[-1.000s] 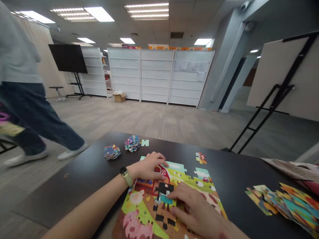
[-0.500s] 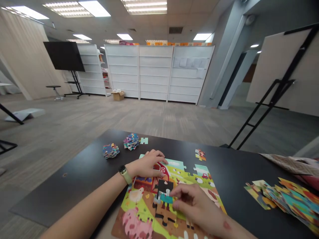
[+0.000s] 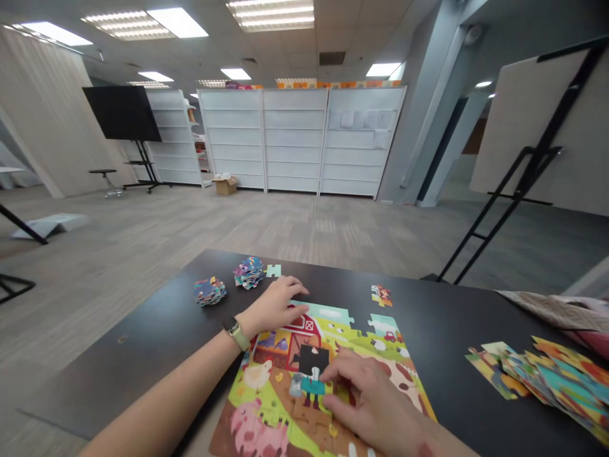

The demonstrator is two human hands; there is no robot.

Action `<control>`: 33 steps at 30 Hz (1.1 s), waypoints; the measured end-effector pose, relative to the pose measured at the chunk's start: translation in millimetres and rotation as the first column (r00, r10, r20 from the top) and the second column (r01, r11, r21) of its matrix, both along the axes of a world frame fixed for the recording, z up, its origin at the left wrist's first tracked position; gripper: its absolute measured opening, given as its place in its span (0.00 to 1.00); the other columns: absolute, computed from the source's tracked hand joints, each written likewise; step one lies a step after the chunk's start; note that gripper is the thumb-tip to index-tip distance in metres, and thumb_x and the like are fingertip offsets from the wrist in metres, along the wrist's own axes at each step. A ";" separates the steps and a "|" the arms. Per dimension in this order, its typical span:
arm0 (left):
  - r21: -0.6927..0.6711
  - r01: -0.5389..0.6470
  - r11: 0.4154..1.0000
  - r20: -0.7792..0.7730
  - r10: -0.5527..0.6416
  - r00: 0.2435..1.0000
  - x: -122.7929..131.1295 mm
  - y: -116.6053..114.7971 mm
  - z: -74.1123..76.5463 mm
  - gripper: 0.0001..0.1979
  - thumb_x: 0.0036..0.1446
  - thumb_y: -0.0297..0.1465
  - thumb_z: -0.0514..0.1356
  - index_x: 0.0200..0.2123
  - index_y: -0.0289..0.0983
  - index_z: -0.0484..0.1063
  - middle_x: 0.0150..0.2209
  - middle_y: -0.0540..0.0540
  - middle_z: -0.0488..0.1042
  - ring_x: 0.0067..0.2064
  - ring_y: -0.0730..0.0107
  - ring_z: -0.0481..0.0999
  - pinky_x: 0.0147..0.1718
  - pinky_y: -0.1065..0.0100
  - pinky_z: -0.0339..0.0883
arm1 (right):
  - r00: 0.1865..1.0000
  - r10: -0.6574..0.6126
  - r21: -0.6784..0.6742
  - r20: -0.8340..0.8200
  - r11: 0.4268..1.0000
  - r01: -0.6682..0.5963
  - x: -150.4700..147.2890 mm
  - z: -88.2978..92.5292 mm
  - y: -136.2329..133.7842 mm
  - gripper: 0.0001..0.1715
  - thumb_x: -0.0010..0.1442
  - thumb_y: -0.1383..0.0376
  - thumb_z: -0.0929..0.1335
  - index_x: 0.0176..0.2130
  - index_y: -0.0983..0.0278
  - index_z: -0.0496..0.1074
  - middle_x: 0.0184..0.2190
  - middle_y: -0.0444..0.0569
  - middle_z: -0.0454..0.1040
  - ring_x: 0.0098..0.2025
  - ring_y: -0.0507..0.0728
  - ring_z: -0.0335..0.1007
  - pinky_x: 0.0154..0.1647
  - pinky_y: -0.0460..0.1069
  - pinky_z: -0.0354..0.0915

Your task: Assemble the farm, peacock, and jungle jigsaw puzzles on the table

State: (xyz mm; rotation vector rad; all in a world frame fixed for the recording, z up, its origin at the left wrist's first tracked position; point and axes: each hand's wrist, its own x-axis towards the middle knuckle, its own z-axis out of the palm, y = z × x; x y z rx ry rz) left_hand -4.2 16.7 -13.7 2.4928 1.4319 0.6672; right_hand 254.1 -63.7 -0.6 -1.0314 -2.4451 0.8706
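Note:
A farm jigsaw puzzle (image 3: 257,406), mostly joined, lies in front of me with a barn, a pig, a hen and a cow on it. A puzzle piece (image 3: 312,386) showing a figure's teal top and dark boots lies flat in its middle, below a dark gap (image 3: 311,360). My right hand (image 3: 364,390) is curled, with thumb and index finger at this piece's right edge. My left hand (image 3: 278,304), with a watch on the wrist, rests at the puzzle's upper left, fingers stretched out and holding nothing. A second gap shows near the top edge.
Two piles of pieces (image 3: 210,291) (image 3: 248,273) and a pale loose piece (image 3: 273,271) lie at the far left. Joined pieces (image 3: 381,295) lie beyond the puzzle. More pieces (image 3: 547,381) spread at the right, near a patterned cloth (image 3: 556,311). A whiteboard stand (image 3: 523,178) is beyond the table.
The teal-top piece has settled flat into the lower part of the gap, leaving only the upper part dark. My left hand has slid up and away from the barn.

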 end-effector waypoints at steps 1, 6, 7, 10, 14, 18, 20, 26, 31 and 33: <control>0.022 -0.071 0.997 0.002 0.071 0.997 -3.4 3.8 -3.3 0.19 0.68 0.38 0.57 0.58 0.38 0.71 0.60 0.37 0.67 0.61 0.49 0.64 0.63 0.51 0.55 | 1.000 0.022 0.025 -0.013 0.999 -0.022 0.3 0.3 -0.3 0.08 0.54 0.72 0.71 0.36 0.61 0.75 0.33 0.45 0.75 0.36 0.56 0.69 0.40 0.50 0.64; 0.040 -0.254 0.966 -0.049 0.256 0.965 -14.4 15.5 -21.4 0.23 0.69 0.40 0.53 0.60 0.32 0.70 0.61 0.30 0.66 0.65 0.38 0.59 0.63 0.42 0.52 | 0.992 0.112 0.105 -0.050 0.989 -0.107 2.1 -2.1 -0.9 0.08 0.56 0.74 0.70 0.30 0.61 0.75 0.40 0.46 0.73 0.43 0.56 0.70 0.43 0.50 0.64; 0.035 -0.260 0.965 -0.061 0.261 0.963 -14.5 15.7 -23.7 0.22 0.69 0.40 0.53 0.59 0.33 0.71 0.61 0.31 0.67 0.65 0.39 0.60 0.63 0.42 0.54 | 0.991 0.126 0.116 -0.044 0.986 -0.120 2.7 -2.5 -0.6 0.08 0.57 0.74 0.70 0.30 0.61 0.76 0.40 0.46 0.72 0.43 0.56 0.69 0.43 0.50 0.64; 0.019 -0.246 0.969 -0.086 0.247 0.965 -12.1 15.7 -25.4 0.19 0.70 0.40 0.52 0.57 0.38 0.73 0.61 0.36 0.68 0.63 0.44 0.64 0.61 0.44 0.58 | 0.981 0.195 0.168 -0.024 0.968 -0.188 5.0 -2.3 1.0 0.05 0.57 0.71 0.71 0.31 0.61 0.76 0.41 0.46 0.73 0.43 0.56 0.69 0.43 0.51 0.64; 0.012 -0.221 0.975 -0.106 0.221 0.969 -7.9 26.4 -21.9 0.17 0.69 0.34 0.53 0.59 0.45 0.70 0.64 0.41 0.65 0.64 0.51 0.64 0.60 0.48 0.60 | 0.948 0.317 0.247 0.011 0.918 -0.310 8.7 0.3 2.9 0.02 0.53 0.68 0.72 0.31 0.62 0.75 0.41 0.48 0.75 0.44 0.59 0.68 0.45 0.53 0.64; 0.022 -0.289 0.957 -0.121 0.290 0.949 -3.8 45.6 -22.9 0.21 0.66 0.29 0.54 0.61 0.43 0.67 0.68 0.38 0.59 0.67 0.46 0.57 0.60 0.43 0.57 | 0.940 0.340 0.315 -0.001 0.893 -0.323 10.9 -0.1 3.7 0.08 0.53 0.72 0.66 0.34 0.62 0.74 0.41 0.49 0.75 0.42 0.58 0.68 0.43 0.52 0.63; 0.015 -0.308 0.951 -0.120 0.307 0.944 -1.4 50.4 -25.4 0.21 0.66 0.28 0.53 0.61 0.44 0.68 0.65 0.38 0.63 0.65 0.45 0.61 0.59 0.43 0.58 | 0.943 0.333 0.356 -0.018 0.883 -0.305 11.3 -2.4 4.9 0.13 0.51 0.74 0.65 0.36 0.62 0.73 0.41 0.50 0.75 0.41 0.58 0.68 0.41 0.51 0.63; -0.020 -0.258 0.966 0.015 0.258 0.966 -4.4 49.8 -27.8 0.21 0.62 0.31 0.57 0.58 0.42 0.72 0.50 0.38 0.70 0.53 0.46 0.69 0.53 0.46 0.63 | 0.948 0.318 0.459 -0.029 0.846 -0.270 13.0 -7.0 13.1 0.14 0.50 0.74 0.64 0.37 0.63 0.72 0.38 0.51 0.75 0.38 0.58 0.67 0.40 0.51 0.64; -0.056 -0.180 0.982 0.255 0.189 0.948 -11.2 46.7 -14.9 0.22 0.58 0.34 0.62 0.56 0.39 0.72 0.45 0.44 0.68 0.47 0.58 0.71 0.52 0.57 0.66 | 0.960 0.255 0.436 -0.113 0.881 -0.182 20.2 -3.6 21.1 0.12 0.57 0.75 0.63 0.37 0.63 0.72 0.37 0.51 0.74 0.40 0.58 0.67 0.42 0.52 0.64; -0.084 -0.147 0.986 0.342 0.167 0.925 -8.4 40.4 -7.0 0.14 0.59 0.35 0.61 0.48 0.38 0.75 0.43 0.45 0.68 0.44 0.60 0.71 0.48 0.61 0.67 | 0.967 0.217 0.405 -0.134 0.902 -0.147 24.0 -4.2 26.3 0.13 0.59 0.76 0.61 0.37 0.63 0.72 0.37 0.51 0.74 0.41 0.59 0.67 0.42 0.52 0.64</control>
